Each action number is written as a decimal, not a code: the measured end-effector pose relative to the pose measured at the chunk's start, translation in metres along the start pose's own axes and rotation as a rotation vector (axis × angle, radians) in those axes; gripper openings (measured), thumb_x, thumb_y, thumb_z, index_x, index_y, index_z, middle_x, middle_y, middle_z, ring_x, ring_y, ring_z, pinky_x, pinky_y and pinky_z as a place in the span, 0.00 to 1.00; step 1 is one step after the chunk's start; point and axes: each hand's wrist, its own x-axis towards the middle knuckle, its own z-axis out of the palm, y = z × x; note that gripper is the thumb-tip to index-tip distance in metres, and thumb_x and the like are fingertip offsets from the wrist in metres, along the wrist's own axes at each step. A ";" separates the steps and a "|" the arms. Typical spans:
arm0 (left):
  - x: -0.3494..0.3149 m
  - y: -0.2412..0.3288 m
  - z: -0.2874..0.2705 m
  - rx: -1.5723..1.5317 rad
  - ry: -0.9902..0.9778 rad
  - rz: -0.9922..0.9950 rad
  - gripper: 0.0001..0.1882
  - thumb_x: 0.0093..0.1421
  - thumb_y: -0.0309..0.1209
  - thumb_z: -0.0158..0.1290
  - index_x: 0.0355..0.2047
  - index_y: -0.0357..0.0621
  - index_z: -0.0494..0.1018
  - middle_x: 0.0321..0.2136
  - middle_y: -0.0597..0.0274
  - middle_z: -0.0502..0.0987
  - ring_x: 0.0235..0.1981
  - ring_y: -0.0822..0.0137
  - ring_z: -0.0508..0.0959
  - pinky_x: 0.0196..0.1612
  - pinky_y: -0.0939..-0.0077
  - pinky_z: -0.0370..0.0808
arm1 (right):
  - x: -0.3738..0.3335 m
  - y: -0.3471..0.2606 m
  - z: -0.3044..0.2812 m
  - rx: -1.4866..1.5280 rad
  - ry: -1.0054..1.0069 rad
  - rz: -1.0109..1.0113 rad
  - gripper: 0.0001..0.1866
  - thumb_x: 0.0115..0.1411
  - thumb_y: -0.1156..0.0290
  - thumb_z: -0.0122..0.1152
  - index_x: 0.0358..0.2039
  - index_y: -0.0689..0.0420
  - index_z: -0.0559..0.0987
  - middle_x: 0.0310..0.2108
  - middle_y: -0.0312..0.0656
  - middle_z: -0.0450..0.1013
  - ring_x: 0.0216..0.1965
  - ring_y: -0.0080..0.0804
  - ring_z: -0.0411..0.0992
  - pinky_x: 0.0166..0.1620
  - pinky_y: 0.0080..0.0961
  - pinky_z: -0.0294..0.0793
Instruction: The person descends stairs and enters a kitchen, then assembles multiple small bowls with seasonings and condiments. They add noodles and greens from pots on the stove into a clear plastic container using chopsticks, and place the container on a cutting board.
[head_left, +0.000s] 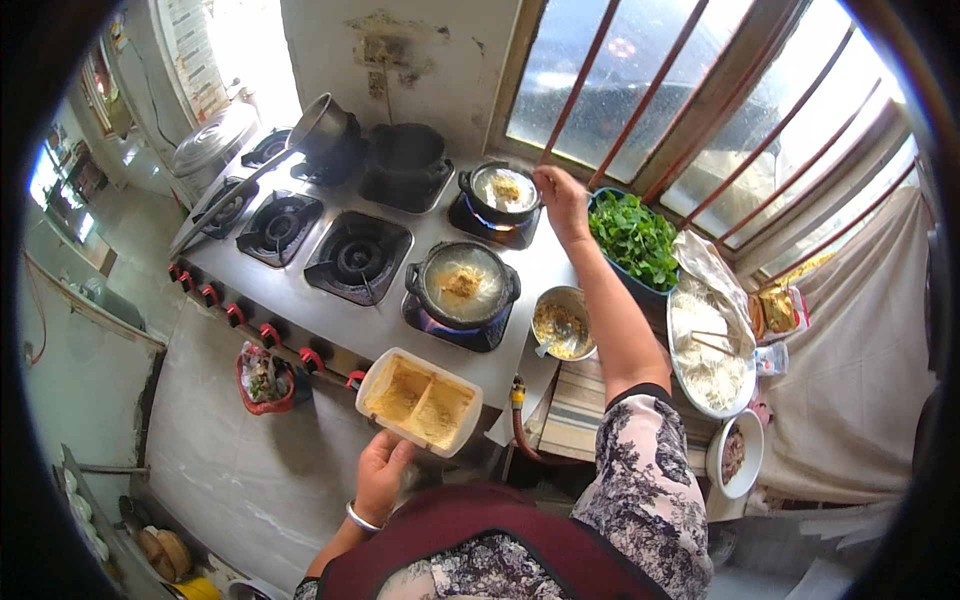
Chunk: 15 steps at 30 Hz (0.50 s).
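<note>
My left hand (381, 473) grips the near edge of a white two-compartment seasoning box (463, 445); yellowish powder lies in both halves. It is held up in front of the stove's near edge. My right hand (563, 203) is stretched far forward, fingers closed, beside the rim of the small black pot (503, 195) at the back. What it holds, if anything, is too small to make out. Clear liquid with a yellowish heap of powder fills that pot. A larger black pot (462, 284) nearer me holds pale liquid, also with powder heaped in its middle. Blue flames burn under both pots.
A steel stove top (310, 300) carries several unlit burners and a long-handled saucepan (320, 125). To the right are a metal bowl (563, 325) of yellow bits, a basin of green leaves (635, 240), white noodles (712, 345) with chopsticks, and a bowl of meat (735, 455).
</note>
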 end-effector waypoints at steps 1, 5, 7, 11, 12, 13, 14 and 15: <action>-0.002 -0.001 0.001 -0.027 -0.041 -0.019 0.13 0.61 0.30 0.48 0.42 0.34 0.68 0.37 0.63 0.74 0.37 0.76 0.70 0.43 0.81 0.66 | 0.002 -0.011 -0.014 0.089 0.000 0.040 0.04 0.55 0.77 0.56 0.32 0.61 0.76 0.24 0.39 0.73 0.25 0.21 0.71 0.29 0.18 0.70; -0.004 -0.010 0.012 -0.042 -0.220 -0.096 0.14 0.60 0.29 0.48 0.45 0.34 0.68 0.38 0.62 0.75 0.39 0.73 0.72 0.44 0.79 0.67 | -0.018 -0.076 -0.116 0.418 -0.020 0.115 0.07 0.60 0.71 0.52 0.30 0.61 0.75 0.25 0.39 0.74 0.24 0.23 0.71 0.26 0.18 0.69; 0.000 -0.016 0.021 -0.004 -0.347 -0.119 0.14 0.60 0.29 0.48 0.45 0.34 0.68 0.39 0.62 0.74 0.39 0.74 0.72 0.45 0.79 0.67 | -0.049 -0.114 -0.181 0.551 -0.119 0.291 0.09 0.61 0.69 0.51 0.29 0.62 0.75 0.22 0.38 0.73 0.22 0.18 0.69 0.23 0.14 0.67; 0.004 -0.036 0.048 0.006 -0.531 -0.164 0.13 0.61 0.31 0.47 0.43 0.34 0.68 0.37 0.64 0.73 0.38 0.76 0.70 0.44 0.81 0.67 | -0.122 -0.167 -0.260 0.554 -0.444 0.605 0.09 0.61 0.70 0.51 0.29 0.62 0.75 0.20 0.36 0.72 0.18 0.16 0.67 0.20 0.11 0.65; 0.005 -0.043 0.056 0.022 -0.564 -0.169 0.13 0.61 0.31 0.47 0.43 0.34 0.68 0.37 0.64 0.73 0.38 0.76 0.70 0.44 0.81 0.67 | -0.142 -0.171 -0.269 0.510 -0.526 0.717 0.09 0.61 0.70 0.51 0.30 0.61 0.75 0.19 0.35 0.72 0.17 0.16 0.67 0.19 0.11 0.65; 0.005 -0.052 0.065 -0.005 -0.575 -0.188 0.14 0.61 0.32 0.47 0.42 0.34 0.68 0.36 0.65 0.73 0.36 0.77 0.70 0.42 0.82 0.67 | -0.159 -0.171 -0.273 0.498 -0.591 0.763 0.09 0.61 0.69 0.51 0.30 0.61 0.75 0.19 0.35 0.72 0.17 0.16 0.67 0.20 0.12 0.66; 0.007 -0.061 0.072 0.001 -0.618 -0.198 0.13 0.61 0.32 0.47 0.42 0.35 0.68 0.35 0.66 0.73 0.36 0.77 0.70 0.41 0.82 0.67 | -0.177 -0.167 -0.273 0.492 -0.659 0.795 0.09 0.61 0.69 0.51 0.30 0.61 0.75 0.19 0.35 0.73 0.18 0.17 0.67 0.21 0.12 0.67; 0.012 -0.071 0.079 0.007 -0.656 -0.206 0.13 0.61 0.32 0.48 0.42 0.35 0.69 0.35 0.67 0.73 0.35 0.78 0.69 0.40 0.82 0.67 | -0.192 -0.160 -0.269 0.494 -0.678 0.845 0.10 0.61 0.67 0.52 0.31 0.61 0.75 0.20 0.36 0.73 0.19 0.17 0.68 0.22 0.14 0.68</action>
